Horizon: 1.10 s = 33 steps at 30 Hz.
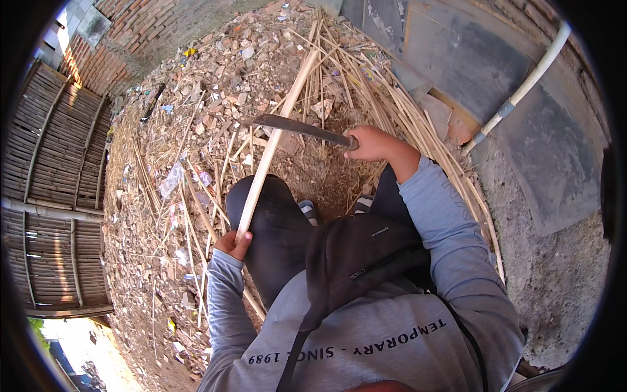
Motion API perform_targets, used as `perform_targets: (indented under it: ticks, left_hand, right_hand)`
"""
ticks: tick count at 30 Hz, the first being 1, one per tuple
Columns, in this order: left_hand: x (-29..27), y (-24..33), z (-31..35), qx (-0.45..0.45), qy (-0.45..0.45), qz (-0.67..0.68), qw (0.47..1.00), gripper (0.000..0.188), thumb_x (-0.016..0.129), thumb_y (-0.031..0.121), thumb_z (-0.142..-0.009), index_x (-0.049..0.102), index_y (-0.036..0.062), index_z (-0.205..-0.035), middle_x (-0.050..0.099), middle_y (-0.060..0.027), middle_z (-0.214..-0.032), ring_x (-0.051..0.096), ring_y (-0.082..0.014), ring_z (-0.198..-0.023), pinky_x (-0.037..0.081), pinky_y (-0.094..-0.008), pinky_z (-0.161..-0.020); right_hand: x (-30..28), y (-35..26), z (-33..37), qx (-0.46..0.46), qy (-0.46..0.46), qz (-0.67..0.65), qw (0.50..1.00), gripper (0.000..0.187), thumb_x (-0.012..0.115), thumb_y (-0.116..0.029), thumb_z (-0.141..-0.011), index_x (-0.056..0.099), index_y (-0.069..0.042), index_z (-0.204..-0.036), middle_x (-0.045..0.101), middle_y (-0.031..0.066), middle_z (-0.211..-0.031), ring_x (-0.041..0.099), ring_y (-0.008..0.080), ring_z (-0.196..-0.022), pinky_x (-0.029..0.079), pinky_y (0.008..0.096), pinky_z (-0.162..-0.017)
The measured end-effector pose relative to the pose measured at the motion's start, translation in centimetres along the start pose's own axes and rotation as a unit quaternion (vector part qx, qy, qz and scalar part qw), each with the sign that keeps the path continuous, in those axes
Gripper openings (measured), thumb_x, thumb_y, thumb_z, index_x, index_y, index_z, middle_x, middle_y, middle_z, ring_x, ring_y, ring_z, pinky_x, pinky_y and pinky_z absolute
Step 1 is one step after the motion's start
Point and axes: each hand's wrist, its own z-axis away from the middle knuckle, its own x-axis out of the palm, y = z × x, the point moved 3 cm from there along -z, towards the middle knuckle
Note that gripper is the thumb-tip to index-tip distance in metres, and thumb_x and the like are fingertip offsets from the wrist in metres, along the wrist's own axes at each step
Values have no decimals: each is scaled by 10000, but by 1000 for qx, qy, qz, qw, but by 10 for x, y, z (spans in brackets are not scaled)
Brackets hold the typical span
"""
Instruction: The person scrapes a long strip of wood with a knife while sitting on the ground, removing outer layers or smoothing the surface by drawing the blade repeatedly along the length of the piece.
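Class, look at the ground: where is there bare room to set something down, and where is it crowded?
Bare brown earth lies between the dark-trousered knees, bordered by the long dark-bladed machete above and grey footwear below. Crowded: broken reddish rubble left and ahead; thin pale strips piled right.

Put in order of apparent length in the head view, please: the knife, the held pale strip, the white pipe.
Longest to shortest, as they look:
1. held pale strip
2. white pipe
3. knife
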Motion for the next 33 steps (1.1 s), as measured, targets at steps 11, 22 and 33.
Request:
perform_targets:
  ticks: [11,22,33]
  left_hand:
    - [1,-3,-1,7,-4,36,999,445,715,463,-869,674,21,-863,505,75,-646,398,-44,-611,328,-238,-543]
    - [6,41,13,-6,48,-177,983,499,681,468,-881,688,-25,-957,618,-68,-654,549,-138,-612,451,-316,-584]
    - [3,35,7,-2,45,-298,953,625,627,591,-851,648,-33,-830,630,-228,-683,634,-390,-660,490,-447,-638]
  right_hand:
    - [-1,1,1,-2,-21,5,1000,414,757,-322,-762,645,-26,-1028,653,183,-819,648,341,-805,491,426,-724]
    - [-25,-18,10,47,62,76,994,277,683,-246,-756,682,-102,-992,685,156,-868,663,341,-841,515,459,-733]
    - [-19,-17,4,45,36,57,997,348,682,-231,-707,686,-59,-1010,676,206,-897,648,378,-884,518,448,-781]
